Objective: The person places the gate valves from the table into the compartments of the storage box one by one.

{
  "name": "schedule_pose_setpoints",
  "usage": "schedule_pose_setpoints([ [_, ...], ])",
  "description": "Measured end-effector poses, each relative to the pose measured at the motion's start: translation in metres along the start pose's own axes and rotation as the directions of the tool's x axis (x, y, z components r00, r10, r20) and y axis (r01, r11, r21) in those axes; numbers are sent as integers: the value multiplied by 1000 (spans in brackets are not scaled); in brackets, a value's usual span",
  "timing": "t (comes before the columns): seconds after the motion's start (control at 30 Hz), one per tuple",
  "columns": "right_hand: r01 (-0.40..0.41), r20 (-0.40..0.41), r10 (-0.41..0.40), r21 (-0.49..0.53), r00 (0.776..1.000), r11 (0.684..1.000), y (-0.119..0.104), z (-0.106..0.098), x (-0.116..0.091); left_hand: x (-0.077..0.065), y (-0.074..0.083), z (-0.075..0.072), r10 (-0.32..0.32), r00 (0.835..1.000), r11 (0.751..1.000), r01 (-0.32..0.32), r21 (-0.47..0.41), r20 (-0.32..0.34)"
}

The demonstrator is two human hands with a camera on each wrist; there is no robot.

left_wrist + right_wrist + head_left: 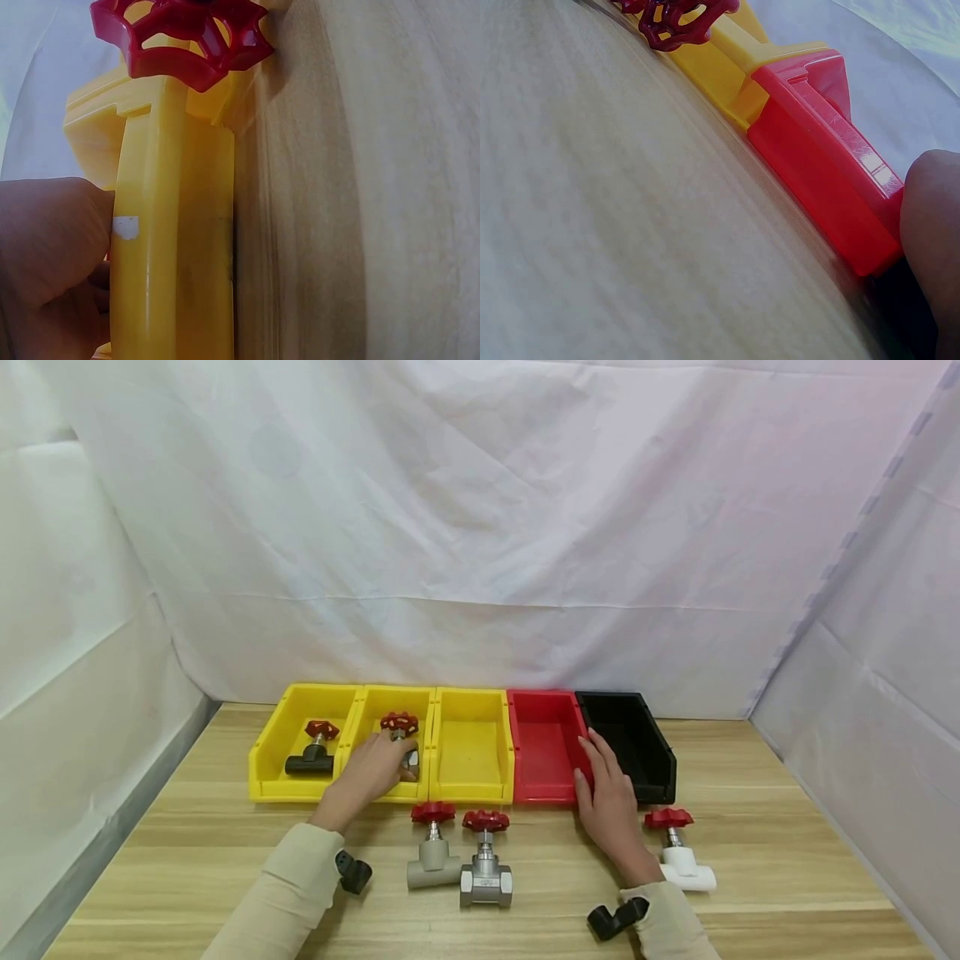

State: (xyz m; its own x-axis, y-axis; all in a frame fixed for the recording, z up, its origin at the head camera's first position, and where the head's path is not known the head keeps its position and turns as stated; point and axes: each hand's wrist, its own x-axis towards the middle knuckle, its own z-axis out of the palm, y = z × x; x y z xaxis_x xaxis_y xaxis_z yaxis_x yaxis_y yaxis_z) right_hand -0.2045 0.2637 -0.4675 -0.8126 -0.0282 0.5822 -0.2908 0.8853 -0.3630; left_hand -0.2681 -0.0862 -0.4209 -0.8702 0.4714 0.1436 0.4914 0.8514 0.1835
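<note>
In the head view my left hand (375, 764) reaches into the second yellow bin from the left. It grips a metal gate valve (411, 762) with a red handwheel, just below the wheel; its fingertips are partly hidden. The left wrist view shows that hand (52, 255) behind the yellow bin's front wall (150, 262). My right hand (609, 797) rests with extended fingers at the edge between the red bin (547, 795) and the black bin (663, 768). In the right wrist view, part of that hand (934, 225) lies against the red bin's end.
The leftmost yellow bin (273, 789) contains a dark valve (311, 763). A third yellow bin (471, 792) adjoins the red one. In front stand a grey-beige valve (433, 864) and a steel valve (486, 881). A white valve (682, 870) stands right of my right wrist.
</note>
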Motion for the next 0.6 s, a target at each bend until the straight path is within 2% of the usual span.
schedule_pose_setpoints([
  [0.6,-1,-1,1,0,1000,1000,-1,-1,0,-1,0,-1,3,1000,1000,-3,-1,-4],
])
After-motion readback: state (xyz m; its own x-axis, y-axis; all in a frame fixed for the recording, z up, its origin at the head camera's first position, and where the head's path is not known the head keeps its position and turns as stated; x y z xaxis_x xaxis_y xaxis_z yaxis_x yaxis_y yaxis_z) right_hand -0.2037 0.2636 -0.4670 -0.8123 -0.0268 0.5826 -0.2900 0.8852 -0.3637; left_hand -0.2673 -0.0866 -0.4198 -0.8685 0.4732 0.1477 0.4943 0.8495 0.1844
